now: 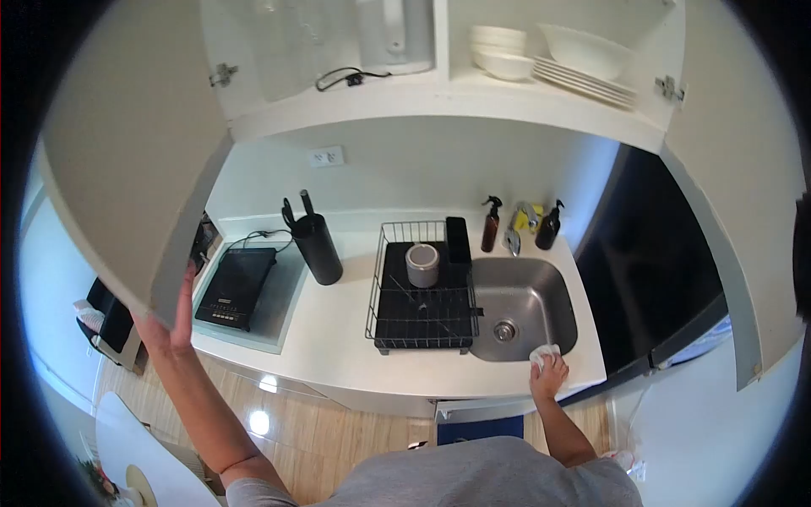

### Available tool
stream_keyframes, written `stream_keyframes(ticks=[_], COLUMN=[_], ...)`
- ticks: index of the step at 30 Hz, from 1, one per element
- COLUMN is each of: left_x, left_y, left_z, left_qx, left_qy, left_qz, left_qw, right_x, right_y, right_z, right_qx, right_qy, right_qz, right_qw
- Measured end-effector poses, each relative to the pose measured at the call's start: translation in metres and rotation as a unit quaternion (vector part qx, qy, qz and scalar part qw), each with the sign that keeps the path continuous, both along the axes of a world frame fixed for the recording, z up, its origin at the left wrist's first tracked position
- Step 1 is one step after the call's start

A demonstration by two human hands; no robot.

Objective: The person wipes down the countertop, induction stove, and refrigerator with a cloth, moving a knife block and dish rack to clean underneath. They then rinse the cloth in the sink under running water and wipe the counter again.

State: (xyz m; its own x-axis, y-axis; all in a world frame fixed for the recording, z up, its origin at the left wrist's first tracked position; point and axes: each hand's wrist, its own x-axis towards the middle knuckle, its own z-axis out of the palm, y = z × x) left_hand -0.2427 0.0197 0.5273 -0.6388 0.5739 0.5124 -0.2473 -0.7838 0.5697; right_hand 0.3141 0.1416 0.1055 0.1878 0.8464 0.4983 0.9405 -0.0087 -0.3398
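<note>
My left hand (pixel 166 328) is raised to the lower corner of the open left cabinet door (pixel 127 160), with the door's edge between its fingers. Part of that hand is hidden behind the door panel. At the front right of the sink (pixel 528 296), my right hand (pixel 549 374) is closed on a crumpled white cloth (pixel 543 353), which rests by the sink's rim. It could be a paper towel; the material is hard to make out.
A dish rack (pixel 397 334) with a grey canister (pixel 422 265) stands left of the sink. Farther left are a black knife holder (pixel 318 250) and an induction cooktop (pixel 236 287). Overhead, bowls (pixel 500 52) and stacked plates (pixel 583 82) fill a shelf beside the open right door (pixel 743 169).
</note>
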Motion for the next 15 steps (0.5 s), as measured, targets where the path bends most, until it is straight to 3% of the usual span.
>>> stream_keyframes(ticks=[1, 2, 4, 5, 7, 12, 14, 15], left_x=[-0.012, -0.030, -0.072, -0.085, -0.105, -0.139, -0.139, -0.134], left_y=[-0.009, -0.015, -0.022, -0.025, -0.029, -0.028, -0.022, -0.018], left_z=[0.001, 0.001, -0.001, -0.002, -0.004, -0.015, -0.021, -0.024], left_qx=[-0.007, 0.001, 0.076, 0.080, 0.088, 0.126, 0.208, 0.200], left_qy=[-0.082, -0.083, 0.106, 0.106, -0.037, -0.052, -0.055, -0.059], left_qz=[-0.002, 0.003, -0.156, -0.154, -0.127, -0.148, -0.092, -0.100], left_qw=[0.997, 0.997, 0.979, 0.979, 0.987, 0.980, 0.972, 0.973], right_x=[-0.002, -0.007, -0.015, -0.017, -0.022, -0.029, -0.027, -0.023], right_y=[-0.001, -0.001, 0.003, 0.003, 0.012, 0.027, 0.039, 0.044], right_z=[0.002, 0.005, 0.019, 0.023, 0.034, 0.102, 0.119, 0.130], right_qx=[-0.004, 0.005, -0.026, -0.066, -0.069, -0.051, -0.057, -0.087], right_qy=[0.006, 0.002, 0.020, 0.038, 0.052, -0.005, -0.013, 0.058], right_qz=[0.017, 0.019, 0.010, -0.005, -0.023, 0.009, -0.002, 0.013], right_qw=[1.000, 1.000, 0.999, 0.997, 0.996, 0.999, 0.998, 0.994])
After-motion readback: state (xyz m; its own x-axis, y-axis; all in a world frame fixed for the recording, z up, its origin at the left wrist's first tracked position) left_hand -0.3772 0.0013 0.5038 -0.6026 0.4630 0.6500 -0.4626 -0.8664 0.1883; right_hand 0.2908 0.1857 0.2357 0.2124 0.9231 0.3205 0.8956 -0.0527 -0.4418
